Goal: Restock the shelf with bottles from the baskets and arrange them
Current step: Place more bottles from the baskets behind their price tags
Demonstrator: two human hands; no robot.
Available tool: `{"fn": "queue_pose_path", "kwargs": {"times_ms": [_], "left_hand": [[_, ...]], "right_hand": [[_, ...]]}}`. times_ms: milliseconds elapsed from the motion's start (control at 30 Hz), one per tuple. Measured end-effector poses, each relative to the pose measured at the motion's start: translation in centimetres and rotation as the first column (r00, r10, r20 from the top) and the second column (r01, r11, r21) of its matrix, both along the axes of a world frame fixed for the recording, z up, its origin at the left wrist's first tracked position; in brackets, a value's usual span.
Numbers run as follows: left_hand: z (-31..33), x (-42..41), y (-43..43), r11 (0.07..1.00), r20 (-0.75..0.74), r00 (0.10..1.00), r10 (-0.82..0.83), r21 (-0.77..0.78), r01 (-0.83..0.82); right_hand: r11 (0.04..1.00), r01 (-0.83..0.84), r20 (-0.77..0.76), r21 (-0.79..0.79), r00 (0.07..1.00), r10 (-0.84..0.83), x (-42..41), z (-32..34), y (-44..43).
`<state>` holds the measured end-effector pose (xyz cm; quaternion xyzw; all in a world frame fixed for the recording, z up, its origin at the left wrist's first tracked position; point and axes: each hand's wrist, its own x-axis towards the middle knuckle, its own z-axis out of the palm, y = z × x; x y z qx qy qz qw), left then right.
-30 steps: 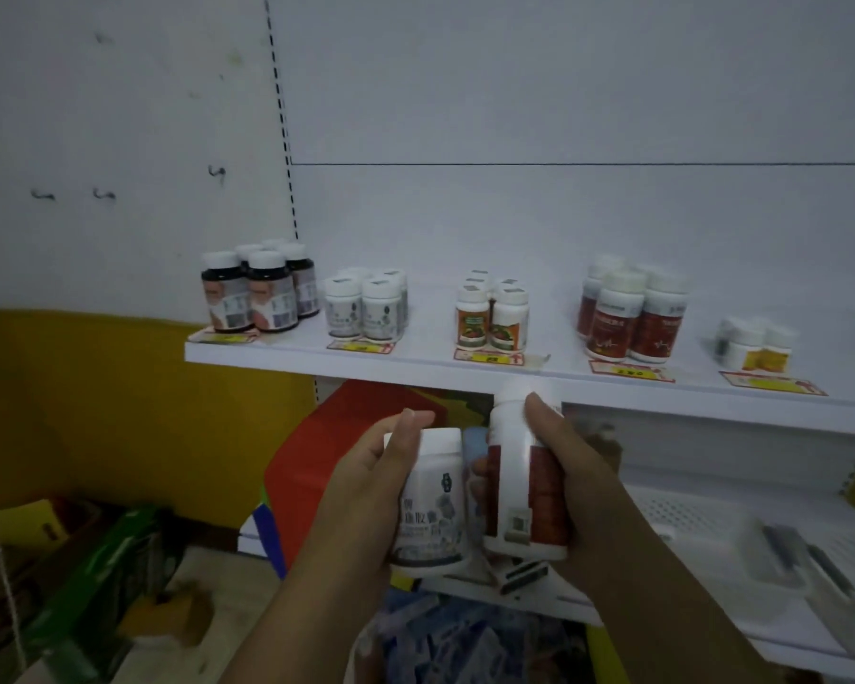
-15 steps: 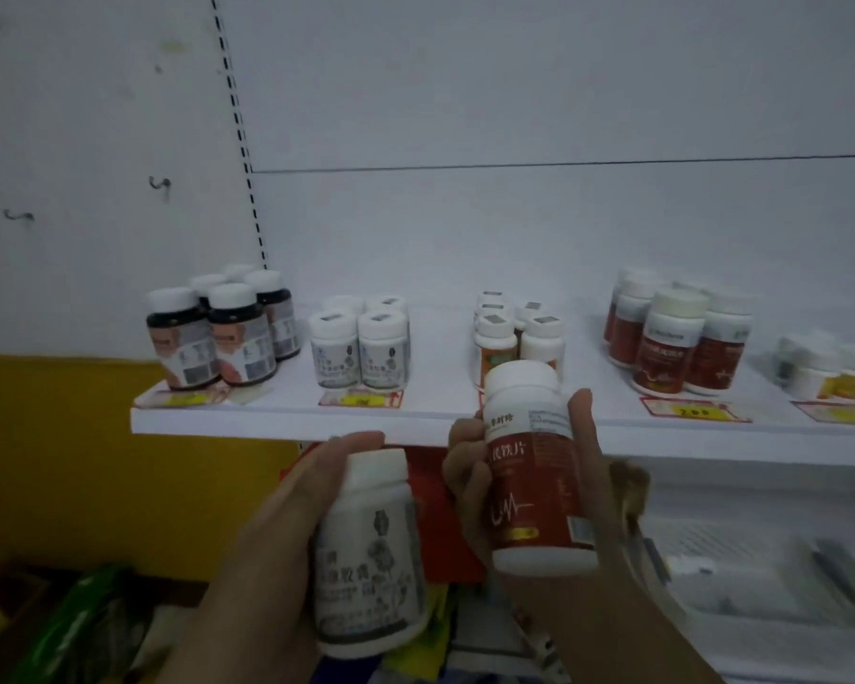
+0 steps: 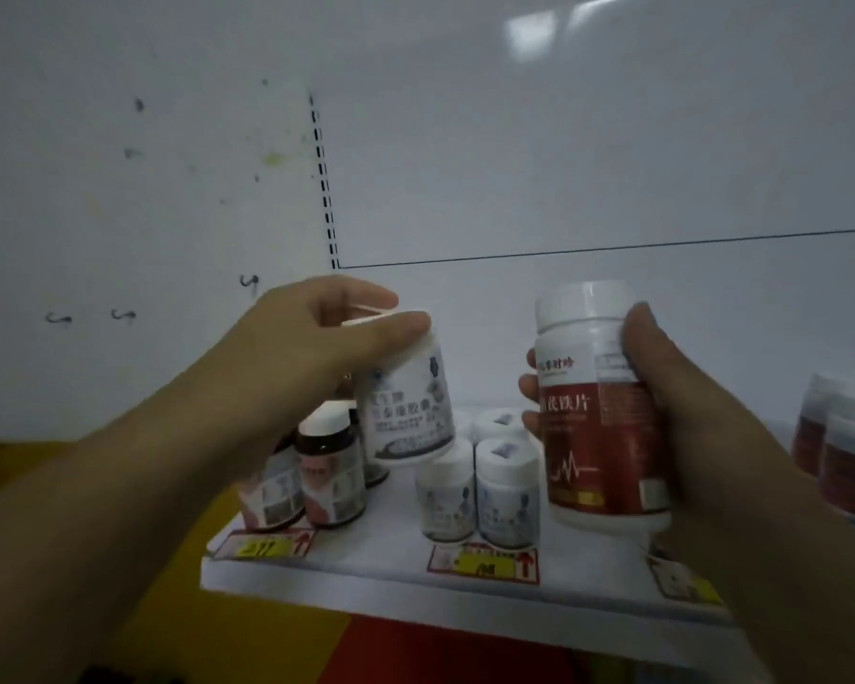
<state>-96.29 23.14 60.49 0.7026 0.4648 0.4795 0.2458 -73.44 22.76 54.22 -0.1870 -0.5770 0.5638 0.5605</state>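
Two bare hands up, left hand [image 3: 312, 348] and right hand [image 3: 682, 412], each gripping one bottle: one white-label bottle [image 3: 406, 407], one big red-label bottle [image 3: 588, 436]. Down on the single shelf [image 3: 376, 550], four small white bottles [image 3: 445, 491], three dark bottles [image 3: 332, 478] visible beside them with the back ones partly hidden, and at least two red-label bottles [image 3: 850, 471] cut off at the right edge. Along the front lip three price tags [image 3: 484, 565], and over on the wall three little hooks [image 3: 124, 315] plus one dashed slotted upright [image 3: 323, 175].
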Motion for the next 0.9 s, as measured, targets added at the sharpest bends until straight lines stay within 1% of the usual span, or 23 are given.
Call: {"fn": "queue_pose_path", "kwargs": {"times_ms": [33,100,133,200,267,300,400,500,567,633,700,767,900], "left_hand": [[0.8,-0.2,1.6,1.000,-0.066,0.998,0.004,0.006,-0.004],[2.2,-0.4,5.4,1.000,-0.169,0.986,-0.013,-0.020,0.010],[2.7,-0.3,7.2,0.998,-0.199,0.979,-0.029,-0.054,0.018],[3.3,0.3,10.4,0.993,-0.264,0.963,-0.063,-0.109,0.035],[3.6,1.2,13.6,0.994,-0.380,0.923,-0.067,-0.106,0.029],[3.5,1.6,15.0,0.993,-0.417,0.906,-0.070,-0.113,0.025],[2.8,2.5,19.0,0.981,-0.497,0.860,-0.112,-0.195,0.015],[1.1,3.5,22.1,0.957,-0.574,0.803,-0.158,-0.290,-0.019],[-0.2,4.1,23.4,0.936,-0.594,0.782,-0.191,-0.349,-0.037],[-1.4,4.5,24.3,0.900,-0.618,0.749,-0.239,-0.431,-0.069],[-2.7,4.8,24.8,0.851,-0.656,0.687,-0.312,-0.515,-0.105],[-3.6,5.2,25.4,0.825,-0.695,0.624,-0.357,-0.548,-0.137],[-3.6,5.6,25.7,0.808,-0.743,0.554,-0.375,-0.555,-0.198]], "right_hand": [[0.998,0.062,-0.002,0.018,0.998,-0.062,-0.3,0.5,1.1],[0.983,0.182,-0.012,-0.029,0.983,-0.182,-1.6,2.1,2.9],[0.965,0.253,-0.013,-0.069,0.967,-0.254,-2.4,2.8,3.7],[0.934,0.343,-0.027,-0.100,0.937,-0.347,-3.9,3.7,5.3],[0.900,0.428,0.008,-0.088,0.903,-0.429,-4.9,4.0,6.6],[0.883,0.465,0.040,-0.066,0.885,-0.463,-5.2,4.1,7.1],[0.823,0.568,0.096,-0.001,0.819,-0.566,-5.2,4.4,7.8],[0.806,0.589,0.139,0.056,0.795,-0.591,-4.1,4.3,8.0],[0.811,0.581,0.134,0.062,0.801,-0.584,-3.1,4.2,7.8],[0.830,0.557,0.104,0.031,0.824,-0.557,-2.4,4.1,7.5],[0.848,0.530,0.061,-0.010,0.847,-0.529,-1.4,4.0,7.1],[0.852,0.522,0.032,-0.048,0.853,-0.521,-0.3,4.3,6.8],[0.846,0.530,0.003,-0.054,0.847,-0.531,2.3,4.9,6.3]]}}
